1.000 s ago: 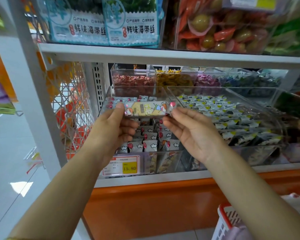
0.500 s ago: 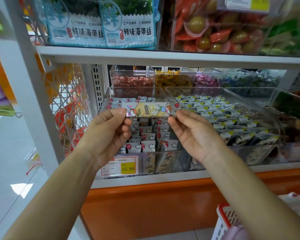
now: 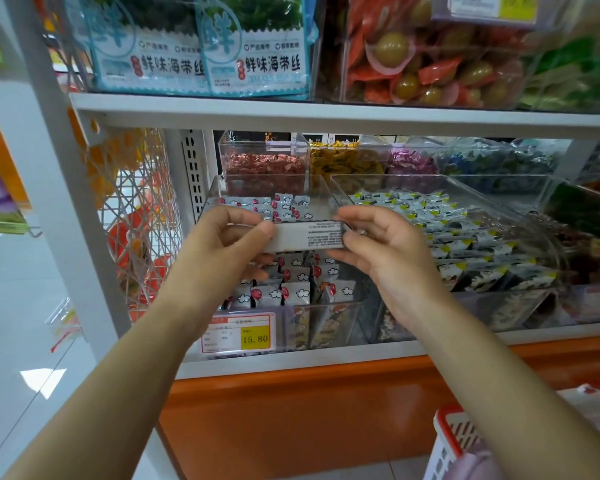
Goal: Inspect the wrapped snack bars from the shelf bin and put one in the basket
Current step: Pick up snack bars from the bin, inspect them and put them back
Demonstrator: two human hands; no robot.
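Currently left hand (image 3: 222, 244) and right hand (image 3: 385, 251) each pinch one end of snack bar (image 3: 305, 237), text side apparently up.

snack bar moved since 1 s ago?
Yes: the snack bar has been flipped, its printed back now facing the camera instead of the cartoon front, and it sits slightly lower, closer to the price tag.

Blue-and-white seaweed packets (image 3: 201, 46) stand on the upper shelf (image 3: 326, 116) beside a clear box (image 3: 430, 57) of red and green pouches. A price tag (image 3: 239, 332) reading 15.80 sits above the orange base panel (image 3: 291, 417).
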